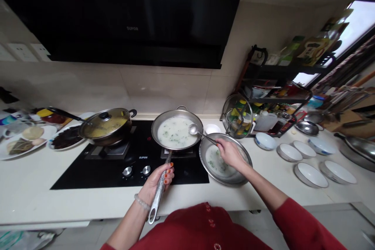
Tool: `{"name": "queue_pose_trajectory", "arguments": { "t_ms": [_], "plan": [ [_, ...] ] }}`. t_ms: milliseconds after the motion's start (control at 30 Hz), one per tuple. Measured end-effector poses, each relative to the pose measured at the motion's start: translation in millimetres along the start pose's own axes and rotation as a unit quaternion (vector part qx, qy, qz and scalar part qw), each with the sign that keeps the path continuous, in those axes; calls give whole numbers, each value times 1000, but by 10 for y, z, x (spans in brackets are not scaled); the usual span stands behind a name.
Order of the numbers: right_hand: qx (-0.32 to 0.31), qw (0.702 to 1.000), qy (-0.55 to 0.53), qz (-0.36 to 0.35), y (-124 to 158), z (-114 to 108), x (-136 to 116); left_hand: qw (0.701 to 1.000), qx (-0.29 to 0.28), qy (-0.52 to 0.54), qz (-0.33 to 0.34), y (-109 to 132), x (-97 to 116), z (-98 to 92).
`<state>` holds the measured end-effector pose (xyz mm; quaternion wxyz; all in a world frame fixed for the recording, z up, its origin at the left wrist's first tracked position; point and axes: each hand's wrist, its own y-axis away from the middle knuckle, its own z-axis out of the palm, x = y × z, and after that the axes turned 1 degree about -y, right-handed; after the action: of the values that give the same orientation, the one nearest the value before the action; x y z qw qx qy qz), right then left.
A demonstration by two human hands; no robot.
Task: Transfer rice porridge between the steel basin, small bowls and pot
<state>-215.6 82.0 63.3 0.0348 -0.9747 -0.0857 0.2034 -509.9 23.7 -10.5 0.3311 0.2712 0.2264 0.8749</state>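
Note:
My left hand (160, 179) is wrapped round the long metal handle of a frying pan (154, 128) on the right burner. White soup (175, 132) with chopped greens fills much of the pan. My right hand (230, 151) grips a metal ladle (193, 129) by its handle. The ladle's bowl is over the pan's right side, at or just above the soup; I cannot tell which. Beneath my right hand stands a wide steel basin (244, 177) on the counter, with more of the white soup and greens in it. My fingers hide part of the ladle handle.
A lidded pot (107, 125) sits on the left burner. Plates of food, including a white plate (8, 152), lie farther left. Several white bowls (310, 174) stand on the right counter. A glass lid (238, 115) leans against the condiment rack (275, 99). The range hood (131, 15) hangs above.

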Motion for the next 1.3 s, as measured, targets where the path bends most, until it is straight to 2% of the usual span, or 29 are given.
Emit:
{"name": "queue_pose_trajectory", "arguments": {
  "t_ms": [133,233,267,333,433,600,733,800,967,1300],
  "plan": [
    [-63,991,117,-16,-234,123,-203,1000,0,4,0,-26,-7,-22],
    [-80,988,135,-14,-344,194,-242,1000,-7,-6,-10,-34,-2,-44],
    [-81,991,109,-9,-374,208,-242,1000,-10,-10,-15,-34,1,-49],
    [-78,997,-10,21,-432,224,-232,1000,-14,-13,-23,-33,6,-55],
    [-75,975,-191,88,-501,220,-208,1000,-18,-10,-22,-46,7,-73],
    [-93,947,-270,148,-506,142,-195,999,-28,-9,-15,-85,-6,-112],
    [-103,907,-356,199,-464,70,-201,1000,-11,7,-8,-71,-12,-84],
    [-95,901,-376,195,-451,54,-196,1000,0,8,-11,-52,-11,-52],
    [-75,908,-377,165,-437,48,-152,1000,14,12,-7,-10,-5,18],
    [-80,902,-383,185,-377,-42,-96,1000,12,3,-19,-5,2,7]
  ]
}}
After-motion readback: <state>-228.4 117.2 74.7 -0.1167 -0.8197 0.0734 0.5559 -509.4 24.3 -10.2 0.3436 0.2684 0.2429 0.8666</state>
